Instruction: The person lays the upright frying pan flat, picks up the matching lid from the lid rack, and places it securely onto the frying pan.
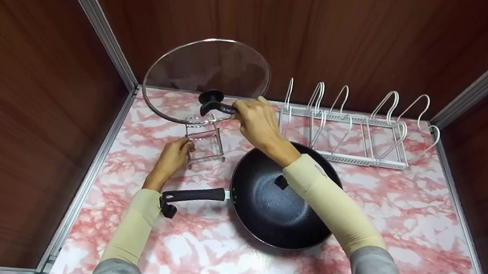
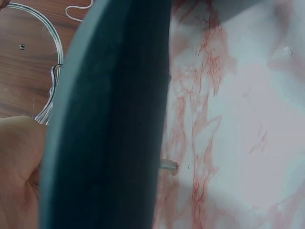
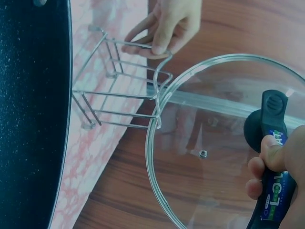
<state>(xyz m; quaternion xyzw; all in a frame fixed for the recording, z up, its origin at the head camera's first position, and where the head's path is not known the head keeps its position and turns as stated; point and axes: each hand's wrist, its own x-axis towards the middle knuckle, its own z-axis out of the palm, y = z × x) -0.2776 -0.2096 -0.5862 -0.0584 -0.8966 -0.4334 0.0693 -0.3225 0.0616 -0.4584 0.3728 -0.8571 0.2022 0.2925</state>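
My right hand (image 1: 257,120) grips the black handle (image 3: 275,191) of a round glass lid (image 1: 215,67) with a metal rim. The lid stands tilted, and its lower rim is at the bent top wires of a small metal wire rack (image 3: 126,95). At the rack's left side, my left hand (image 1: 174,154) pinches one of its wires between thumb and fingers, plainest in the right wrist view. A black pan (image 1: 282,205) lies in front of the rack, its long handle (image 1: 196,194) pointing left by my left wrist. That dark handle hides much of the left wrist view.
A white rack (image 1: 352,158) with several upright wire loops stands at the back right. Brown wood-patterned panels (image 1: 240,12) with metal edge strips close off the back and both sides. Red and white marbled covering (image 1: 211,262) lies beneath everything.
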